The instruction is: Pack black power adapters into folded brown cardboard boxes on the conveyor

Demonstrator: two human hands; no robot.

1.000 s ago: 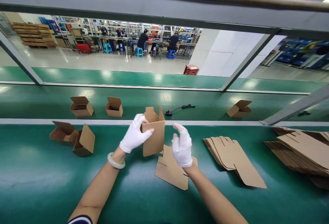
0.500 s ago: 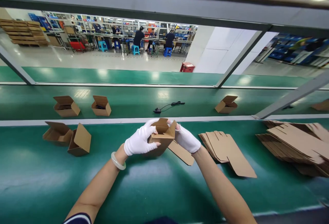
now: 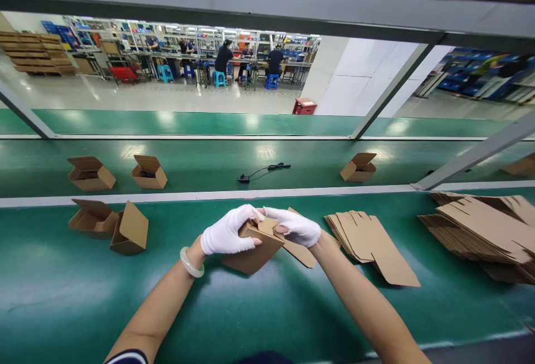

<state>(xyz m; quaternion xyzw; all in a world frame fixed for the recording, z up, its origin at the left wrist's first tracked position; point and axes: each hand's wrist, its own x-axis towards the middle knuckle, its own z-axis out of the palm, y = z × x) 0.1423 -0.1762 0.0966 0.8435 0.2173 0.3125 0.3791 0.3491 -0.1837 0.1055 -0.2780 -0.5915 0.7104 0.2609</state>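
A small brown cardboard box (image 3: 254,252) is tilted between my hands above the green work surface (image 3: 179,319). My left hand (image 3: 229,231), in a white glove with bare fingertips, grips its left side, thumb on the near face. My right hand (image 3: 296,227), gloved the same way, presses its fingers on the folded flaps at the box's upper right. A loose cardboard flap (image 3: 301,252) extends below my right hand; whether it joins the box I cannot tell. The inside of the box is hidden.
Two open boxes (image 3: 130,229) stand at the left. Flat cardboard blanks (image 3: 371,241) and a bigger pile (image 3: 480,236) lie at the right. Beyond a white strip, a green belt (image 3: 200,169) carries open boxes and a black adapter with cable (image 3: 244,178). Grey posts cross the view; people sit farther back.
The held box has tilted and its top flaps are now folded down under my right fingers. Boxes and the adapter on the far belt have shifted left.
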